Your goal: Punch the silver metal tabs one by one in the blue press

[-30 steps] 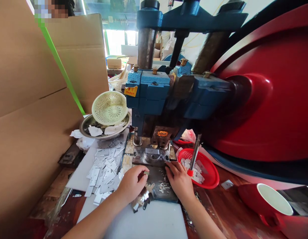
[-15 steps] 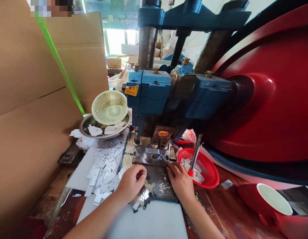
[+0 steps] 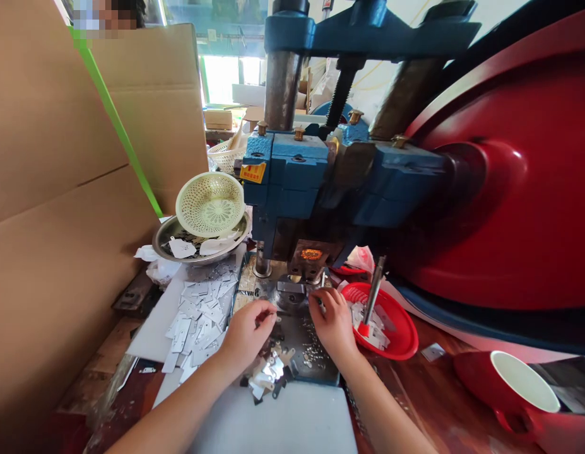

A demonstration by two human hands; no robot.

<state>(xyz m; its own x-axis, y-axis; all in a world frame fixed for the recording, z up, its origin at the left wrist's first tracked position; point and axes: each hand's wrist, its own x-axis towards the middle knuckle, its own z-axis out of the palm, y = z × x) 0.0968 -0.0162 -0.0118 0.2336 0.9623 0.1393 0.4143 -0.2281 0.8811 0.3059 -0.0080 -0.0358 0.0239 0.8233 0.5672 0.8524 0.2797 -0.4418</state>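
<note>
I look down on a blue press (image 3: 292,164), its top cut off by the upper edge of my view. The person's two bare hands reach in from below, forearms cropped at the bottom. The left hand (image 3: 249,331) is before the press, thumb and forefinger drawn close together; I cannot tell whether a small piece is pinched between them. The right hand (image 3: 334,321) is at the near right side of the die (image 3: 292,302), fingers half curled. Their tips are hard to make out, so I cannot tell if they grasp anything.

A flat metal piece (image 3: 291,287) lies on the die between and beyond the hands, under the press head. Below the left hand is a heap of shiny metal parts (image 3: 268,373), its left side partly covered by that wrist. Flat plates (image 3: 197,315) are scattered to the left, some hidden by the forearm. A metal rod (image 3: 375,290) crosses in front of the red basket (image 3: 406,328). The huge red wheel (image 3: 533,208) runs out of view at right.
</note>
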